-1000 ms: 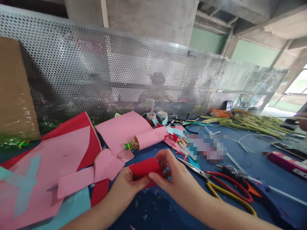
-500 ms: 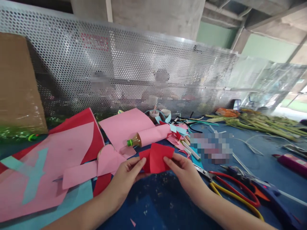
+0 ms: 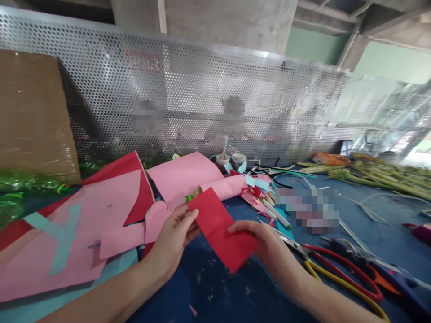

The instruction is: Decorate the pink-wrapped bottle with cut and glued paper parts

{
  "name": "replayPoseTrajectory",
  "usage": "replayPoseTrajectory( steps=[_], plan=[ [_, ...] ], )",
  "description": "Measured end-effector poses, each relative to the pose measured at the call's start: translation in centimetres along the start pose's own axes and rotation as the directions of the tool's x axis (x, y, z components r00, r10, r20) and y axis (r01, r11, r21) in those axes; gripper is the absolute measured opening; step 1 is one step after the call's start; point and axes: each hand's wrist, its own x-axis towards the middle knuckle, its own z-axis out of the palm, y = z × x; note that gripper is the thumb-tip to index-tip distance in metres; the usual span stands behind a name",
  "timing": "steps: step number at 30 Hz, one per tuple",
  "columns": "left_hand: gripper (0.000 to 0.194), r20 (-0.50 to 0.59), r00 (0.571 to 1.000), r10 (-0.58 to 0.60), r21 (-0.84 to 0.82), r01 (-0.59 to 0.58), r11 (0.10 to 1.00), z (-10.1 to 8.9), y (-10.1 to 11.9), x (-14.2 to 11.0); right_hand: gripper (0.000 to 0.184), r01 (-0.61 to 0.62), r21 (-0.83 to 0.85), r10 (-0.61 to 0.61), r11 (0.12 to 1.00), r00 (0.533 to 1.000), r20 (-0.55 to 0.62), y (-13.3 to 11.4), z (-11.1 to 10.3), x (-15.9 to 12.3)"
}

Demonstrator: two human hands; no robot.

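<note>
A red paper rectangle (image 3: 220, 231) is stretched out at a slant between my hands, with a faint crease across its middle. My left hand (image 3: 183, 229) pinches its upper left corner between thumb and fingers. At the other end, my right hand (image 3: 259, 235) grips the right edge, its fingers partly behind the sheet and a little blurred. Behind the paper lies a pink paper-wrapped bottle (image 3: 224, 185), its neck and green cap partly covered. Scissors (image 3: 346, 269) with red and yellow handles rest beside my right forearm.
Pink sheets (image 3: 117, 197) with blue strips spread over the left of the blue table (image 3: 208, 300). A glue gun (image 3: 380, 269) lies at right, markers (image 3: 276, 213) nearer the middle. Green stalks (image 3: 377, 177) sit at the back right, before a perforated metal screen (image 3: 202, 98). Cardboard (image 3: 37, 116) stands at left.
The red paper was folded up between both hands; it is now opened into a longer, tilted rectangle. My right hand has turned and come lower. The view has shifted slightly left.
</note>
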Motion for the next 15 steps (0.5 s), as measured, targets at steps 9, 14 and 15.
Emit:
replayPoseTrajectory(
  steps=[9, 14, 15],
  plan=[
    [0.045, 0.078, 0.995, -0.059, 0.044, 0.056, 0.997, 0.1, 0.5, -0.4, 0.012, 0.144, -0.347, -0.126, 0.927, 0.989, 0.076, -0.4, 0.3, 0.0],
    [0.037, 0.056, 0.997, -0.050, 0.131, 0.042, 0.990, 0.0, 0.7, 0.0, 0.039, 0.193, -0.283, -0.185, 0.940, 0.981, 0.053, -0.5, -0.4, 0.6],
    [0.038, 0.036, 0.998, -0.047, 0.133, 0.042, 0.990, 0.0, 0.8, 0.2, 0.040, 0.191, -0.278, -0.195, 0.942, 0.981, 0.014, -0.6, -0.7, 0.9]
  ],
)
